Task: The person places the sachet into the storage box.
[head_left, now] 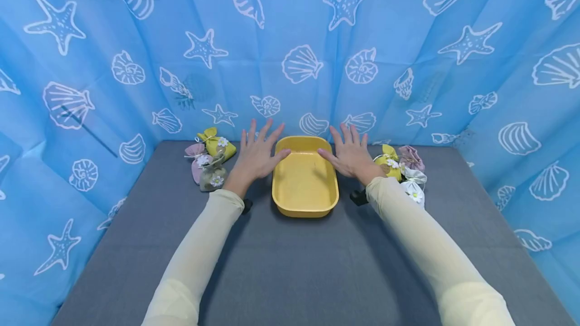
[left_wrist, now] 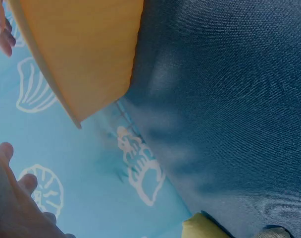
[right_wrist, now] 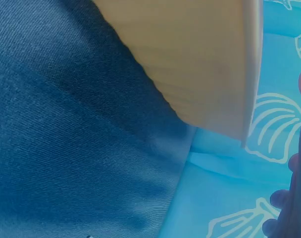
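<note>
A yellow rectangular tray (head_left: 304,180) with raised walls and rounded corners stands near the back of the table, and nothing lies inside it. My left hand (head_left: 259,156) hovers along its left side, fingers spread and thumb tip over the rim. Mirroring it on the right, my right hand (head_left: 351,157) has its fingers spread and its thumb at the opposite rim. Neither hand holds anything. In the left wrist view the tray's outer wall (left_wrist: 86,54) shows beside my fingers; the right wrist view has the other wall (right_wrist: 190,59) near my fingertips.
Left of the tray sit small drawstring pouches with white flowers: yellow (head_left: 226,150), pink (head_left: 197,169) and olive (head_left: 213,179). More lie beyond my right wrist: yellow (head_left: 388,166), mauve (head_left: 412,157) and white (head_left: 414,192). A blue shell-print curtain (head_left: 281,24) encloses the grey table (head_left: 299,265).
</note>
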Motion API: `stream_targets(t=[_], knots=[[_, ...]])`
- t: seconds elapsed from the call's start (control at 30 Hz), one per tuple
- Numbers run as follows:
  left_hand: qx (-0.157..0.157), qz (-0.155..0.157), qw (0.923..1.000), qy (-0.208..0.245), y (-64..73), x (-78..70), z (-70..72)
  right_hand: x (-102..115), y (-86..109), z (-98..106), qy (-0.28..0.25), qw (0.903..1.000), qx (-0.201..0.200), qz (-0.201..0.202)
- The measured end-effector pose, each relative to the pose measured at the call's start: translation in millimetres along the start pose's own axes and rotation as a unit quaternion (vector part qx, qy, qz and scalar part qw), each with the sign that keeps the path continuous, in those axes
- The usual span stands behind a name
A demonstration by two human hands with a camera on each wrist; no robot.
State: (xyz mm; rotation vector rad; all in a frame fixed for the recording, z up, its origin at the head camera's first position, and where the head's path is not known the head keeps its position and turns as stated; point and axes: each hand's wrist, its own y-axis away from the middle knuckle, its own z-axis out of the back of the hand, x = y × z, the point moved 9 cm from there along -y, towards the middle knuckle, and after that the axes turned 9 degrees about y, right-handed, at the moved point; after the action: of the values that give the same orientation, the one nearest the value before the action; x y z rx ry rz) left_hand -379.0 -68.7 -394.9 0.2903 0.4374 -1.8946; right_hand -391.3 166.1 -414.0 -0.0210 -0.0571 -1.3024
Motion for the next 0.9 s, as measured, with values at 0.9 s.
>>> stream_targets(t=[0.9], knots=[[0.060, -0.034, 0.9808, 0.182, 8.7, -0.9, -6.4, -55, 48.6, 36, -0.013, 0.9993, 0.022, -0.026]])
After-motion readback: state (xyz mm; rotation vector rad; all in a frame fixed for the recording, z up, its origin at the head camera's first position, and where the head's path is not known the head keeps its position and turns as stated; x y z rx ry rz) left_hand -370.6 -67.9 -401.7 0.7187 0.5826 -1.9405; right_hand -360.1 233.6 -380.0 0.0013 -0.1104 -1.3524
